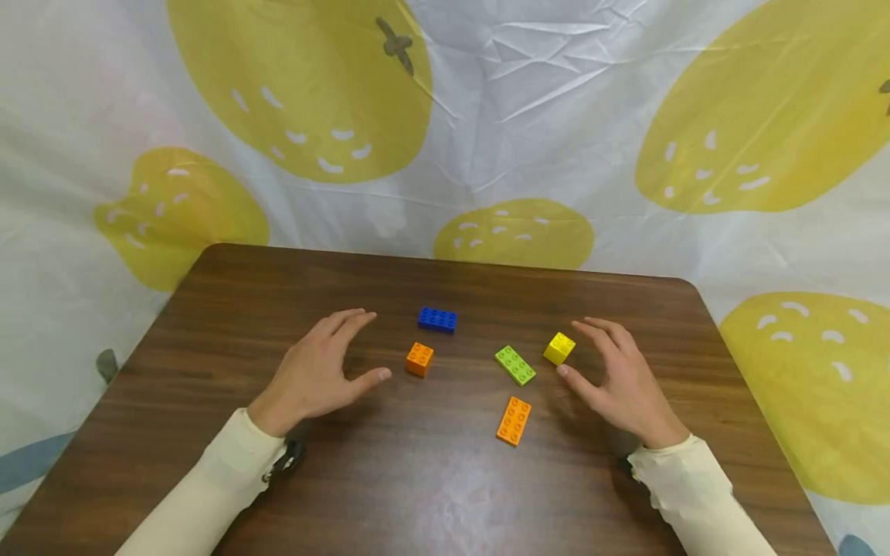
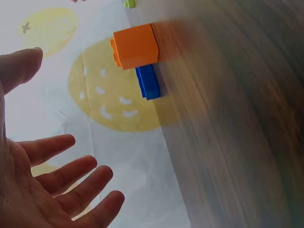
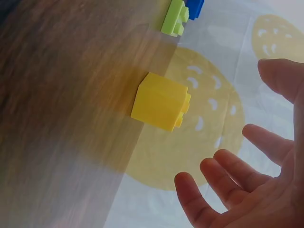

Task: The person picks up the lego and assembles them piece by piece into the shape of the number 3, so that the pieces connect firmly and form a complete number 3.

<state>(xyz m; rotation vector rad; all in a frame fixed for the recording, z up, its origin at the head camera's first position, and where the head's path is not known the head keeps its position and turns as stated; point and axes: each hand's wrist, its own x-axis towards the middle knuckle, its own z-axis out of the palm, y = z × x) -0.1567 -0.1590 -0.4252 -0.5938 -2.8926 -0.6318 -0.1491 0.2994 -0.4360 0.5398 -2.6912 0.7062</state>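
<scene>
My left hand (image 1: 314, 374) hovers over the left of the table, fingers spread and holding nothing. Nearest to it is a small orange brick (image 1: 419, 360) with studs on top, and a longer blue brick (image 1: 437, 320) lies behind that one. On the other side, my right hand (image 1: 623, 382) has its thumb and fingers apart around the near side of a small yellow brick (image 1: 559, 349); the right wrist view shows a gap between them and the brick (image 3: 160, 102). A flat lime green brick (image 1: 515, 365) and a flat orange brick (image 1: 514, 421) lie between the hands.
The brown wooden table (image 1: 361, 494) has rounded far corners. Directly behind it hangs a white cloth (image 1: 487, 139) printed with yellow fruit. Dark straps (image 1: 285, 459) sit at the cuffs of the light sleeves (image 1: 215, 479).
</scene>
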